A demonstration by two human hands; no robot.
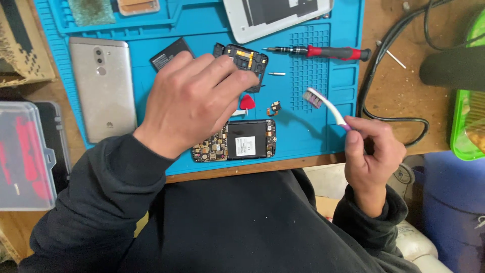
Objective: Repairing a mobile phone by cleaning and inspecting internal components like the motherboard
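Nearest to the person, the phone circuit board (235, 141) lay flat at the front edge of the blue work mat (323, 131), just above the wooden table edge (252, 169). It lay free, with no hand on it. Because it was so close to the edge, I judged that a sleeve could push it off the mat.

The right hand (373, 151) was closed around the handle of a toothbrush (326, 103), pinching it between thumb and fingers, with the bristles pointing toward the mat. The left hand (194, 103) was stretched over the middle of the mat, its fingers bent down onto a black plastic frame part (246, 59). Whether they gripped it or only touched it, I could not tell.

Just beside the left fingertips lay a red pick (247, 102) and a tiny loose component (274, 107). These could be swept away by the brush or the hand, I think.

Farther away lay a thin metal pin (276, 74), a red-handled screwdriver (323, 51), which could roll, a black battery (169, 54), and a silver phone back (102, 88) on the left
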